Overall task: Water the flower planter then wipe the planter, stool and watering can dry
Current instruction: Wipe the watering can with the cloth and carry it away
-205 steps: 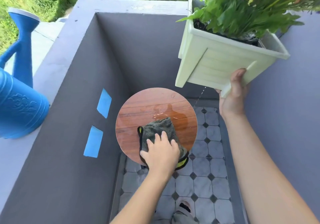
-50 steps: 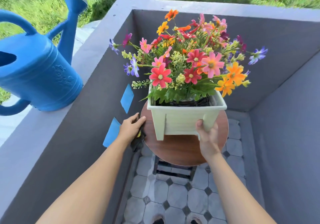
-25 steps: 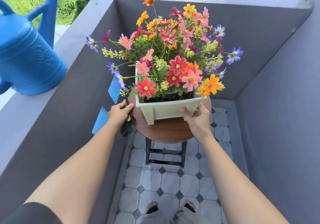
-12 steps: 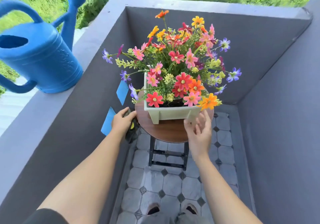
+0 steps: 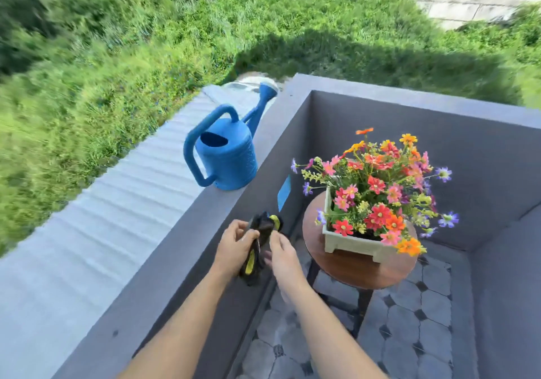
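A pale green planter (image 5: 354, 243) full of colourful flowers stands on the round wooden stool (image 5: 357, 267) at the right. A blue watering can (image 5: 227, 157) sits on top of the grey wall, spout pointing away. My left hand (image 5: 235, 248) and my right hand (image 5: 281, 254) are together in front of me, left of the stool, both gripping a bunched dark cloth (image 5: 260, 242) with yellow trim. The cloth hangs between the palms, well apart from the planter and below the can.
Grey walls (image 5: 205, 223) enclose a narrow balcony with a grey tiled floor (image 5: 409, 331). A blue tape patch (image 5: 284, 192) is on the left wall. A corrugated roof (image 5: 123, 208) and thick green plants lie beyond the wall.
My right hand has left the planter and joined the left hand on the cloth, which is lifted away from the stool edge. My view has swung up and left.
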Demonstrator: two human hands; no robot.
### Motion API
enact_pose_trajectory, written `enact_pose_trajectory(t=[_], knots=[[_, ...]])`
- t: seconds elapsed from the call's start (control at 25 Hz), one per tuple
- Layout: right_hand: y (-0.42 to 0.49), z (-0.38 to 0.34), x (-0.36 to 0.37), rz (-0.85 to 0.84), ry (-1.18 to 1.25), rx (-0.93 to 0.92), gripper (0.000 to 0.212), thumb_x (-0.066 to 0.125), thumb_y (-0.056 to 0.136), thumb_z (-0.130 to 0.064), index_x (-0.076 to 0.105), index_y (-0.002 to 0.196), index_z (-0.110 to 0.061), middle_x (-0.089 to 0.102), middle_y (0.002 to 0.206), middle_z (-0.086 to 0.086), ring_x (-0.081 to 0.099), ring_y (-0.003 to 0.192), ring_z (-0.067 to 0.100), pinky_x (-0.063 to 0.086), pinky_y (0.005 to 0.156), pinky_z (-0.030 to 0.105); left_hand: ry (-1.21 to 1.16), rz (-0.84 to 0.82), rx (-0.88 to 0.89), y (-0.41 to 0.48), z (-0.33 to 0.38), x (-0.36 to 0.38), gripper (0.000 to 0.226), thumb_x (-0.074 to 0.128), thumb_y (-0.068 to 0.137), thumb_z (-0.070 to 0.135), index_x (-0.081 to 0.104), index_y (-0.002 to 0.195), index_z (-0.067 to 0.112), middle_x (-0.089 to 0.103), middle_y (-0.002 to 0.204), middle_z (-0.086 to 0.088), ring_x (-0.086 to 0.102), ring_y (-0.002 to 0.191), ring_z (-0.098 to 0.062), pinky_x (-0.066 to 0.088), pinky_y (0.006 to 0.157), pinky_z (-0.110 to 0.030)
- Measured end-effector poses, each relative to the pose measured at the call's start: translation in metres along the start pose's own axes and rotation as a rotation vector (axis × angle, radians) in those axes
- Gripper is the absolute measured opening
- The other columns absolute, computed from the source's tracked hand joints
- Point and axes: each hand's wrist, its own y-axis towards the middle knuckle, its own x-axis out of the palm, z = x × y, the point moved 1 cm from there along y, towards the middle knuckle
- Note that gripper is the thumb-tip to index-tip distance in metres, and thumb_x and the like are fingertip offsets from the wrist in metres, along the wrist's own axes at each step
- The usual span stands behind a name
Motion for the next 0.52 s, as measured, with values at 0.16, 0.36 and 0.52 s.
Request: enact_pose_trajectory(t=[0.16,0.36,0.52], knots=[[-0.009,-0.053,0.025,-0.181,0.122,-0.043,0.025,0.055,0.093,-0.026,0.055,0.117,-0.016,0.064,0.116,0.003,0.06,0.112,0.02,0.049,0.092,0.032,0.025,0.004,0.115,-0.012,0.055,-0.045,0.017,0.061,0.08,0.023,0.065,0.086,0.008,0.066,0.08,-0.012,0.061,0.077,-0.026,0.05,0.08,-0.041],[-0.022,-0.117,0.036,-0.367,0.319,-0.054,0.026,0.049,0.094,-0.008,0.056,0.119,-0.011,0.069,0.107,0.007,0.068,0.093,0.02,0.057,0.082,0.036,-0.11,0.098,0.037,-0.017,0.115,-0.086,0.014,0.05,0.09,0.02,0.062,0.086,0.015,0.067,0.092,-0.01,0.063,0.088,-0.024,0.051,0.081,-0.04],[-0.025,-0.156,0.047,-0.456,0.473,-0.003,0.035,0.048,0.095,-0.025,0.051,0.126,-0.008,0.062,0.124,0.014,0.061,0.11,0.032,0.052,0.089,0.042,-0.243,-0.046,0.029,-0.012,0.144,-0.112,0.044,0.07,0.074,0.049,0.061,0.106,0.02,0.072,0.103,-0.006,0.071,0.092,-0.022,0.057,0.072,-0.038]])
